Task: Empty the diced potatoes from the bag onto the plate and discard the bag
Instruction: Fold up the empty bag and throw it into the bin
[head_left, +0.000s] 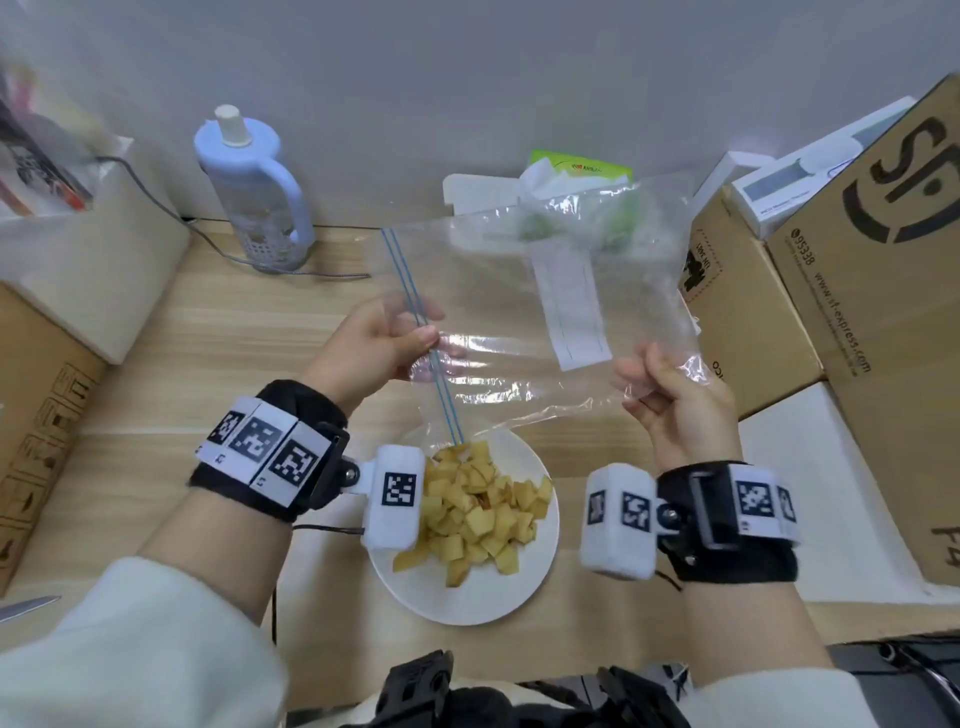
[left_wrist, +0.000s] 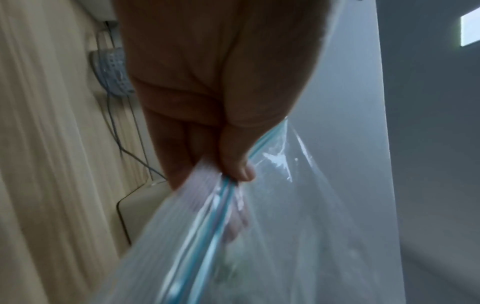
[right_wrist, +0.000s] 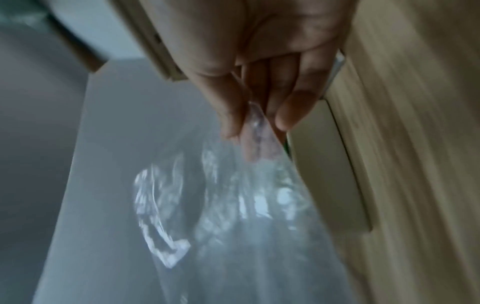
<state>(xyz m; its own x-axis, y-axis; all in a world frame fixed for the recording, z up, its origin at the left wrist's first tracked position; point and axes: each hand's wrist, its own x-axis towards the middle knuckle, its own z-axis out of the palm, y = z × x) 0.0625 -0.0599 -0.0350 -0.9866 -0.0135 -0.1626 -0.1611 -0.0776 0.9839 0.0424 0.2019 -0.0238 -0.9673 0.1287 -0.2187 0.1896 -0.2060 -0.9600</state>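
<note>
A clear zip bag (head_left: 498, 291) with a blue seal strip and a white label hangs in the air above the table, with nothing visible inside it. My left hand (head_left: 387, 340) pinches it at the seal strip (left_wrist: 221, 197), thumb on one side and fingers behind the plastic. My right hand (head_left: 662, 387) pinches the bag's opposite bottom edge (right_wrist: 257, 123). The bag's lower corner hangs just over the white plate (head_left: 467, 597), which lies on the wooden table (head_left: 218, 364) below my wrists. A heap of yellow diced potatoes (head_left: 480, 506) lies on the plate.
A white and blue bottle (head_left: 254, 192) stands at the back left with a grey cable (head_left: 223, 249) beside it. Cardboard boxes (head_left: 852, 291) crowd the right side, another box (head_left: 41, 415) the left. A green tissue pack (head_left: 576, 176) sits behind the bag. A knife tip (head_left: 26, 608) shows at lower left.
</note>
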